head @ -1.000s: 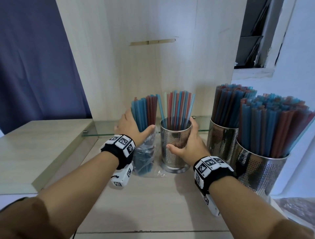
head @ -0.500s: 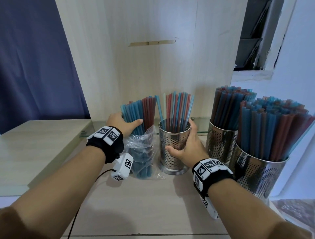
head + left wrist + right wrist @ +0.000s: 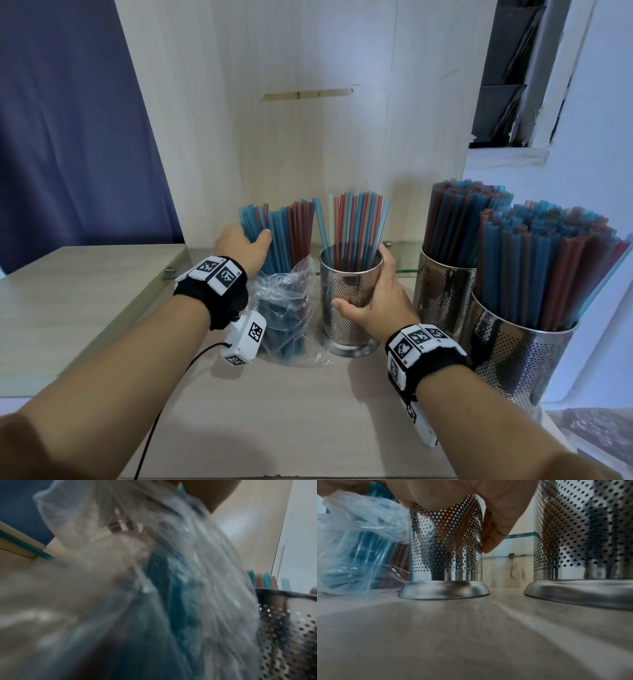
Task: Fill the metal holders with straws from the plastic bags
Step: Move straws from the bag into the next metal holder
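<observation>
A clear plastic bag [image 3: 291,329] stands on the wooden counter with blue and red straws [image 3: 281,236] sticking out of its top. My left hand [image 3: 245,248] grips a bunch of those straws above the bag's mouth. The left wrist view is filled by the blurred bag [image 3: 154,588]. Right beside the bag stands a perforated metal holder [image 3: 346,308], partly filled with straws. My right hand [image 3: 373,294] is wrapped around its side, thumb in front. In the right wrist view the holder [image 3: 447,547] rests flat on the counter.
Two more metal holders [image 3: 442,294] [image 3: 524,356] packed full of straws stand at the right, close to my right wrist. A wooden panel [image 3: 308,137] rises behind, with a glass shelf edge [image 3: 400,270] low at the back. A lower counter [image 3: 68,291] lies to the left.
My left hand has slid up from the bag's neck to the straws above it, and the bunch now leans left, away from the holder. The right hand has kept its grip.
</observation>
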